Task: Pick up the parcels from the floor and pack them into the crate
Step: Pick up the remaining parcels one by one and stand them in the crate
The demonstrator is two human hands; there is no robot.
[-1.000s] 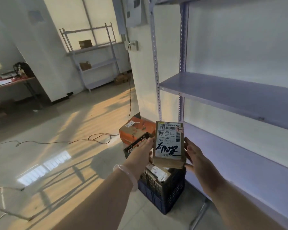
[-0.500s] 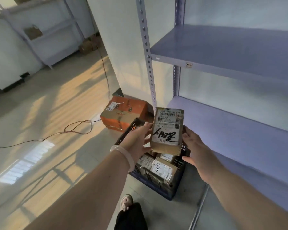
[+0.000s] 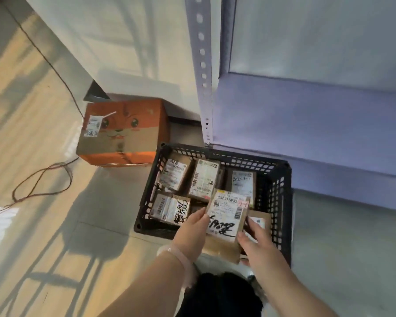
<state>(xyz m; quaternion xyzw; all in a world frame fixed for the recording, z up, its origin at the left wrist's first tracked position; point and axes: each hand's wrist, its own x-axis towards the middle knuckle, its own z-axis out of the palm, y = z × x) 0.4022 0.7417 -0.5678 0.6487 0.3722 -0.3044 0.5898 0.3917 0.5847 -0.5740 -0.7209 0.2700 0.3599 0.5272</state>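
Parcel label (image 3: 180,209) shows handwritten "5986" (other labels too blurred).

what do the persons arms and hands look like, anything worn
Both forearms are bare, with no sleeves in view and no gloves. The left hand has a pale pink, translucent bangle round its wrist. The right hand and its wrist carry nothing visible: no ring, watch or band. No markings show on either arm.

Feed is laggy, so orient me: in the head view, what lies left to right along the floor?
Looped cable → orange cardboard box → black crate with parcels → shelf unit's bottom shelf.
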